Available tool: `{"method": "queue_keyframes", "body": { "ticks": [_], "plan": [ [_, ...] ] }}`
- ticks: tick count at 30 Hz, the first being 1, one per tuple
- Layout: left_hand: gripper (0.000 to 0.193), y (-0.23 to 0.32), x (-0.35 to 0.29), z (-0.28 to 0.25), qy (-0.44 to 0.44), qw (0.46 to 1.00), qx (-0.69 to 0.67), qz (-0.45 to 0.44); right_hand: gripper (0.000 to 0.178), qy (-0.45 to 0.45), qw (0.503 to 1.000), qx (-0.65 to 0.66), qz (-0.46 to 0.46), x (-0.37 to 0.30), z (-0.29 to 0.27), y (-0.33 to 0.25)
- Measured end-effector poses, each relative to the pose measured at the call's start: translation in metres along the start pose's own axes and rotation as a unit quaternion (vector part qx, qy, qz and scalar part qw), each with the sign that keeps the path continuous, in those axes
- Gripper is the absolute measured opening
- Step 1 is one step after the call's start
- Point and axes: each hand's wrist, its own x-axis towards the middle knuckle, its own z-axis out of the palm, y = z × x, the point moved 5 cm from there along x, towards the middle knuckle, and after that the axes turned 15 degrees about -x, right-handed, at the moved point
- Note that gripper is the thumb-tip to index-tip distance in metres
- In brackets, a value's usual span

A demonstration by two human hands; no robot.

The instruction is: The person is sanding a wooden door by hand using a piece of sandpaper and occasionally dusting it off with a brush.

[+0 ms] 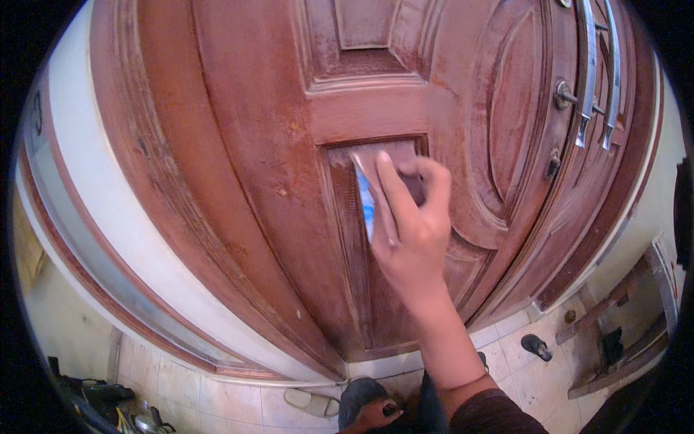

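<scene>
My right hand [416,220] grips a folded sheet of sandpaper [368,199], its fingers pressing it into the upper part of a recessed panel in the brown wooden door [369,112]. The sheet's white and blue back shows along its left side. The door's surface looks dusty and worn, with pale scuffed patches along its mouldings. At the lower edge, beside my dark-clothed knee [361,393], a patch of skin shows that may be my left hand [372,417]. Its fingers cannot be made out.
Two long metal pull handles [587,79] stand out at the door's upper right, by a lock [564,94]. On the tiled floor [506,347] are a beige slipper [311,402] and a dark sandal [536,347]. A wooden rack [629,311] stands right; dark tools [101,394] lie lower left.
</scene>
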Motion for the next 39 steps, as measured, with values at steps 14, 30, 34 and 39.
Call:
{"method": "queue_keyframes", "body": {
  "ticks": [14,30,34,39],
  "plan": [
    [0.060,-0.004,0.004,-0.002,-0.020,1.000,0.009,-0.006,0.048,0.002,1.000,0.000,-0.008,-0.004,0.004,-0.010],
    [0.057,-0.008,0.004,-0.004,0.023,0.998,0.020,0.062,0.047,0.008,0.999,-0.011,0.040,-0.011,-0.001,-0.006],
    [0.057,0.004,-0.005,-0.007,-0.012,1.000,-0.009,0.027,0.057,0.011,1.000,-0.015,-0.005,0.006,0.003,-0.013],
    [0.044,-0.010,-0.003,0.002,-0.001,0.998,-0.062,0.025,0.053,0.013,1.000,-0.015,0.004,0.002,-0.001,-0.006]
  ]
}}
